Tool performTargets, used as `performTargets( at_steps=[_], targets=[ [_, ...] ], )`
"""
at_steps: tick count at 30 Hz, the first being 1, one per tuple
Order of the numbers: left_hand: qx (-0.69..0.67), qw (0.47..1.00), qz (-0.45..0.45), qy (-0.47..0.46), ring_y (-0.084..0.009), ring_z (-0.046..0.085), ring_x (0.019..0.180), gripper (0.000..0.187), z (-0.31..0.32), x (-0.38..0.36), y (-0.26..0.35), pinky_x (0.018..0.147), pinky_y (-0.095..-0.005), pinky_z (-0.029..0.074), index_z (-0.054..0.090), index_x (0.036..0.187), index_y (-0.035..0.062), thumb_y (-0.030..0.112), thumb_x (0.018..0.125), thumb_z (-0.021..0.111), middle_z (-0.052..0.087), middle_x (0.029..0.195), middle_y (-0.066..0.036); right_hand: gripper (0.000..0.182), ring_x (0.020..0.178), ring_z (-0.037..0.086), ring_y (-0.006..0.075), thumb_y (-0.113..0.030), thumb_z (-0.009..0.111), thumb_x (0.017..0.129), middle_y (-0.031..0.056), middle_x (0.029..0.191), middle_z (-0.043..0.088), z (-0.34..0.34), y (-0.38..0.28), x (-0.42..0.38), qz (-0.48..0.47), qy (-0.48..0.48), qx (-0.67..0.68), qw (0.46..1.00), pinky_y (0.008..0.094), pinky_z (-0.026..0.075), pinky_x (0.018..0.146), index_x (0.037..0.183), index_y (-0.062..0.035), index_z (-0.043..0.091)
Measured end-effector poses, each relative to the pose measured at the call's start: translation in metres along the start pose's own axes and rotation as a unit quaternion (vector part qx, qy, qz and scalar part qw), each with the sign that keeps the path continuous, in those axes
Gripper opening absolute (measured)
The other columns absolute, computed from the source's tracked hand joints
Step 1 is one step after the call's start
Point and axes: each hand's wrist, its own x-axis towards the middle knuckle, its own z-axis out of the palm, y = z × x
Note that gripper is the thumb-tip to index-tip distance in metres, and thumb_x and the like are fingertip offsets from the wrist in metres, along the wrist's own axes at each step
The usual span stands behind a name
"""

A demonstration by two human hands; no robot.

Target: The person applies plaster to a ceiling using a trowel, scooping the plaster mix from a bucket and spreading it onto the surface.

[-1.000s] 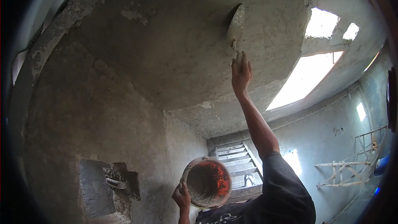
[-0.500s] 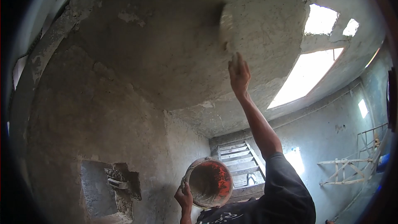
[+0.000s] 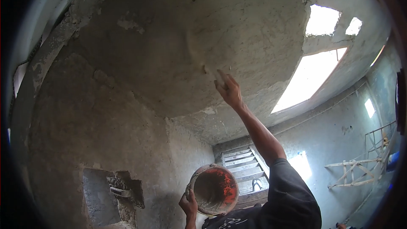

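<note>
My right hand [image 3: 230, 91] is raised high, its fingers wrapped round the handle of a trowel [image 3: 196, 53]. The blade is smeared by motion and overlaps the grey plastered surface [image 3: 157, 72] above. Lower down, my left hand [image 3: 188, 203] grips the left side of a bucket [image 3: 227, 186], with the thumb at the rim. The bucket is tipped so its mouth faces the camera. Grey mortar coats its rim and much of its inside, and orange-red shows through on the right.
A square recess [image 3: 101, 197] opens in the lower left wall. Behind the bucket stands a slatted wooden ladder-like frame [image 3: 246, 165]. Bright openings [image 3: 311, 80] pierce the surface at upper right. A pale metal frame [image 3: 354, 174] stands at far right.
My right hand and the trowel have swept left and somewhat down across the plastered surface. The bucket and my left hand have stayed nearly in place.
</note>
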Motion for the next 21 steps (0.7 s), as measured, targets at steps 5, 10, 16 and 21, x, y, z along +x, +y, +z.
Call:
performTargets(
  at_steps=[5,10,16,21],
  targets=[
    [-0.002,1.0,0.015,0.006,-0.0298,0.061,0.056,0.043,0.009,-0.001,-0.014,0.055,-0.0416,0.045,0.064,0.075,-0.0047,0.036,0.087,0.06,0.061,0.063,-0.021,0.05,0.078,0.06,0.0278,-0.013,0.067,0.082,0.017,0.099,0.059,-0.033,0.019,0.022,-0.011,0.2,-0.042,0.979,0.0369,0.05,0.069,0.129,-0.008,0.052],
    [0.005,0.998,0.053,0.024,-0.0284,0.06,0.055,0.042,0.014,0.001,-0.012,0.054,-0.0408,0.044,0.062,0.072,-0.0052,0.035,0.087,0.06,0.06,0.061,-0.021,0.049,0.083,0.061,0.0215,-0.01,0.065,0.083,0.0145,0.095,0.061,-0.045,0.024,0.043,0.006,0.277,-0.081,0.957,0.032,0.05,0.072,0.13,-0.0059,0.051],
    [0.001,1.0,0.031,0.003,-0.0294,0.06,0.055,0.044,0.012,0.002,-0.006,0.054,-0.041,0.045,0.062,0.071,-0.0047,0.036,0.087,0.06,0.059,0.06,-0.021,0.056,0.081,0.061,0.0283,-0.01,0.066,0.081,0.0179,0.107,0.055,-0.003,0.035,0.026,-0.049,0.165,-0.052,0.984,0.0365,0.05,0.071,0.134,-0.0106,0.046],
    [0.001,1.0,0.027,0.01,-0.0323,0.059,0.055,0.044,0.006,0.003,0.007,0.054,-0.0413,0.044,0.062,0.07,-0.0039,0.037,0.087,0.059,0.06,0.06,-0.021,0.055,0.077,0.061,0.025,-0.008,0.068,0.079,0.016,0.105,0.056,0.001,0.009,0.004,-0.151,0.025,-0.036,0.988,0.0346,0.051,0.064,0.131,-0.0129,0.05]
  ],
)
